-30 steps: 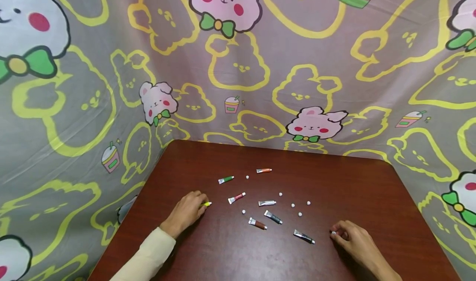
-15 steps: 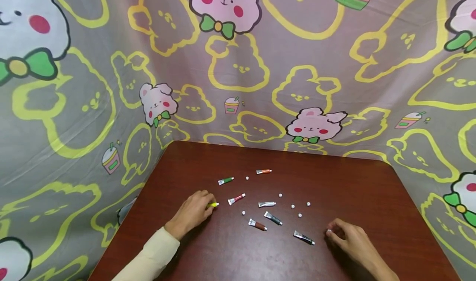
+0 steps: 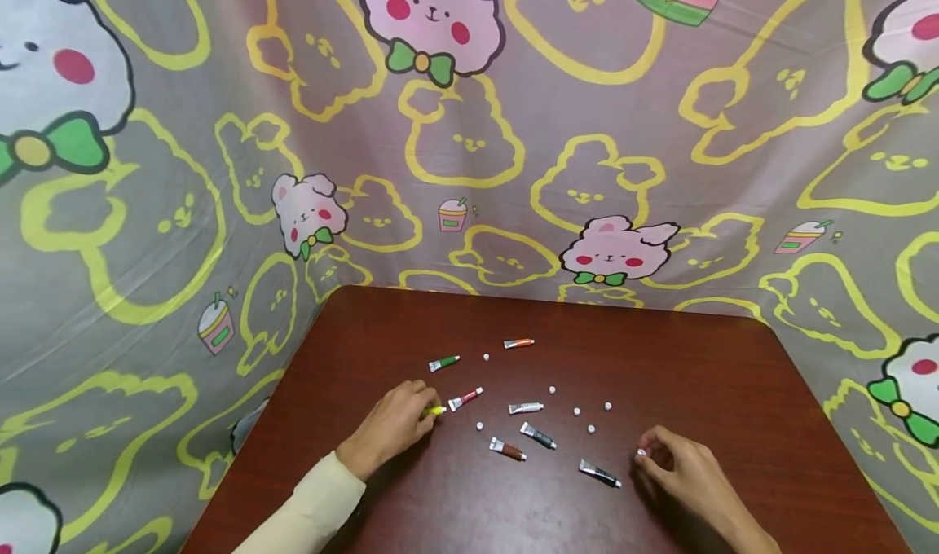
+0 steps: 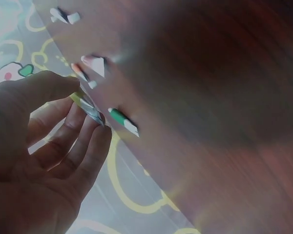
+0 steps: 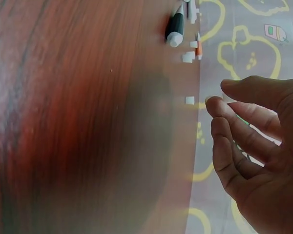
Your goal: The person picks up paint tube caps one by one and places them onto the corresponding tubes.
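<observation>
two hands among small paint tubes and loose caps

the left hand (image 3: 392, 425) rests on the dark red table (image 3: 734, 391) with its fingers curled round a yellow tube (image 3: 436, 411), pinching it between thumb and fingertips; in the left wrist view the tube's crimped end shows between the thumb and fingers (image 4: 90, 141). just beyond that grip, toward the far edge, lies a green tube (image 3: 444, 363), and right beside the yellow tip lies a red tube (image 3: 465, 398). further right sit a white tube (image 3: 526, 408), a brown tube (image 3: 508, 450) and a dark green tube (image 3: 538, 436), with an orange tube (image 3: 518, 343) at the back. small white caps (image 3: 577, 411) are scattered between them. a black tube (image 3: 599, 473) lies just left of the right hand (image 3: 678, 472). that hand has its fingers curled, thumb and forefinger pinching a white cap (image 3: 641, 453) at its leftward tip, low over the table. a cartoon-print cloth (image 3: 469, 130) hangs behind.
</observation>
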{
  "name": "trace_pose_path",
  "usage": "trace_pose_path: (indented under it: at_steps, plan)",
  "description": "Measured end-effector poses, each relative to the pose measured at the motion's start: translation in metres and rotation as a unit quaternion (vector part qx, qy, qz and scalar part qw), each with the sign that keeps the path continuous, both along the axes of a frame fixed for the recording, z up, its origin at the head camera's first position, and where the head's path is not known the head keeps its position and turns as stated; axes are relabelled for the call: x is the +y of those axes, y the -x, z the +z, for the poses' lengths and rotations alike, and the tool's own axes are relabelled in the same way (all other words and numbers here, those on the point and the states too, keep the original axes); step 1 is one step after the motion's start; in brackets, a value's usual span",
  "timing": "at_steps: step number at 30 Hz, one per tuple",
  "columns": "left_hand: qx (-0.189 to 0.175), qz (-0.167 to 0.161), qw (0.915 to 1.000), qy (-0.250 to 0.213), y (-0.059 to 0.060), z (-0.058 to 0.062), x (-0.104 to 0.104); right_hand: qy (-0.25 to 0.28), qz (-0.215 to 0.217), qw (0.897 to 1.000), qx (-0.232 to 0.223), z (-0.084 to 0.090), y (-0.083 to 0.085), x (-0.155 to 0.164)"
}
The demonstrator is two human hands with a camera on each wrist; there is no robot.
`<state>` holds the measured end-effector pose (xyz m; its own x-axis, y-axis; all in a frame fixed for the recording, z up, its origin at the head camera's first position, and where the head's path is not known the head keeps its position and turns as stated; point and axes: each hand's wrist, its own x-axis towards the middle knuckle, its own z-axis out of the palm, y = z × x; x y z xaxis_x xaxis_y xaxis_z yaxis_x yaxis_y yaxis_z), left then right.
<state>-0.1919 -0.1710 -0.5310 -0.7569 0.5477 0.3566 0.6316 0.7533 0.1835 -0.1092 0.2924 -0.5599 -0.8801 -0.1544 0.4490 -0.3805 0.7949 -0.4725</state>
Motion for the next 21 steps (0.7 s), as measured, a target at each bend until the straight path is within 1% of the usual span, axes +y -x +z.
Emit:
trace_pose_path:
  at_steps: [6, 11, 16, 21]
  plan:
    - [-0.003, -0.017, 0.9998, 0.002, -0.003, 0.005, 0.014, 0.002, -0.002, 1.0, 0.013, 0.0, 0.001, -0.005]
    - [-0.008, -0.027, 0.9995, 0.012, -0.006, 0.01, 0.026, 0.002, 0.011, 1.0, 0.029, 0.0, 0.004, -0.011]
    - [-0.015, -0.038, 0.9991, 0.011, -0.01, 0.015, 0.036, 0.004, 0.017, 0.999, 0.038, 0.002, 0.004, -0.017]
    - [-0.007, -0.054, 0.9984, 0.011, -0.013, 0.018, 0.045, 0.003, 0.024, 0.999, 0.042, 0.005, 0.004, -0.025]
